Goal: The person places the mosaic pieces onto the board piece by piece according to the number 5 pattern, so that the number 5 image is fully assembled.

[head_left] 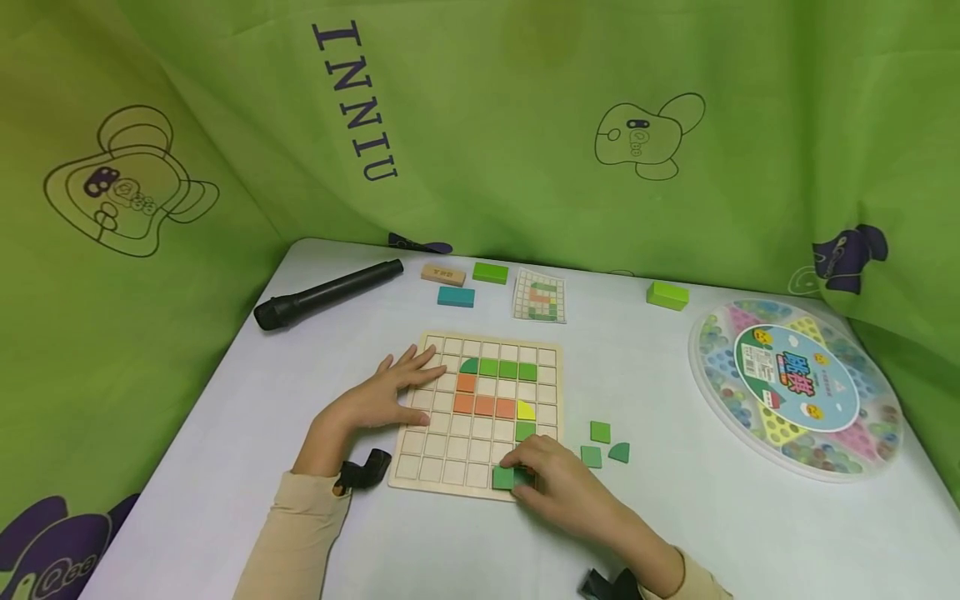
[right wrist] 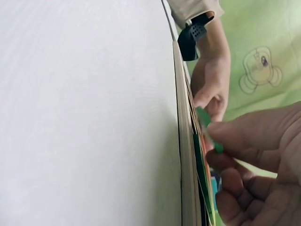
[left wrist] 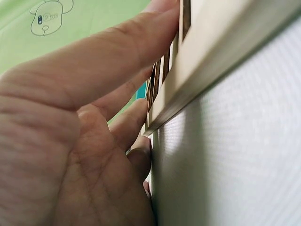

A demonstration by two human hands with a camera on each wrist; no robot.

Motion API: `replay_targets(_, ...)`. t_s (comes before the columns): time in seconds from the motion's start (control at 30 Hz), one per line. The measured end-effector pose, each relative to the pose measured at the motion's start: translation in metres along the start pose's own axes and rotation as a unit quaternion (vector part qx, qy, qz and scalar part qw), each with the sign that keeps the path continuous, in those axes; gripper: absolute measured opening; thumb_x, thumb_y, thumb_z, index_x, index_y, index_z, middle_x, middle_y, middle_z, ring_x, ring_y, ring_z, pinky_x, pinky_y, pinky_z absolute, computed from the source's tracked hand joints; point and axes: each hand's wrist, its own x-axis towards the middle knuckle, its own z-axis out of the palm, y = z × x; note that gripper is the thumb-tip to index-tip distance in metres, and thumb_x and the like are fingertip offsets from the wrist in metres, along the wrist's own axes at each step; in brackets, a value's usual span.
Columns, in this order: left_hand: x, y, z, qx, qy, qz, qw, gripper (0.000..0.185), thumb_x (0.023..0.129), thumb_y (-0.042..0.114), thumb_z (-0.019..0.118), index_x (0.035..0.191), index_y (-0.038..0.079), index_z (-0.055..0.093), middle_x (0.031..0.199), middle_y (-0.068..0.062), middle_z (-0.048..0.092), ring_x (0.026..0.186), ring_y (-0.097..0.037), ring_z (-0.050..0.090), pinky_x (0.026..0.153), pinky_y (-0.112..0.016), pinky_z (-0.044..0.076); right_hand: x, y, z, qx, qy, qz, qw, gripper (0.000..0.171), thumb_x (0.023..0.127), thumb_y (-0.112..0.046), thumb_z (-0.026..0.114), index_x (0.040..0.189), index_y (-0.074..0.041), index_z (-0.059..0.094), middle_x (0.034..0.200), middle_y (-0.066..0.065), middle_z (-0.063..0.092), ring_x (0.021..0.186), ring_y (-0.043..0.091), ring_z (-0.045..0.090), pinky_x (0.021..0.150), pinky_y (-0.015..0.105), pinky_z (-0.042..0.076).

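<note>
Green cloth printed with cartoon figures hangs behind and beside a white counter (head_left: 675,517), on which a wooden grid board (head_left: 480,417) lies near the front edge. The left hand (head_left: 382,396) lies flat with straight, spread fingers on the board's left side, its palm partly on the counter; the left wrist view shows the fingertips (left wrist: 160,28) resting against the board's raised rim. The right hand (head_left: 558,487) rests at the board's lower right corner with its fingers curled onto a dark green square tile (head_left: 503,477) that sits in the bottom row of the grid; the right wrist view shows fingertips pinched on a green piece at the board's edge. On the board, a row of green tiles (head_left: 507,368) runs along the upper part, orange tiles (head_left: 483,406) form an L below it, and a yellow piece (head_left: 526,410) lies just beside the orange row. Three loose green pieces (head_left: 600,446) lie on the counter just right of the board. Farther back are a black microphone (head_left: 326,293), a pattern card (head_left: 539,296), several coloured blocks (head_left: 456,296), and at the right a round marble game case (head_left: 797,387).
</note>
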Motion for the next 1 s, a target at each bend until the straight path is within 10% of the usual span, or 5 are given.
replay_targets(0.73,0.0,0.0,0.001,-0.004,0.001,0.006,1.0,0.077,0.08,0.033,0.074,0.145,0.013,0.04,0.159,-0.012,0.012,0.146,-0.036,-0.003,0.115,-0.056,-0.009,-0.003,0.015,-0.023,0.004,0.018,0.005,1.0,0.034,0.08,-0.015,0.075,0.113,-0.015,0.066,0.111,-0.01,0.062,0.103,0.008,0.058,0.089,0.03,0.052)
replay_targets(1.0,0.0,-0.001,0.001,-0.001,0.002,0.01,1.0,0.077,0.08,0.034,0.074,0.145,0.014,0.04,0.159,-0.011,0.012,0.146,-0.036,-0.003,0.115,-0.056,-0.009,-0.026,0.063,-0.055,-0.013,0.072,0.117,0.99,0.037,0.079,-0.009,0.076,0.114,-0.012,0.066,0.111,-0.003,0.064,0.1,0.015,0.062,0.082,0.034,0.054)
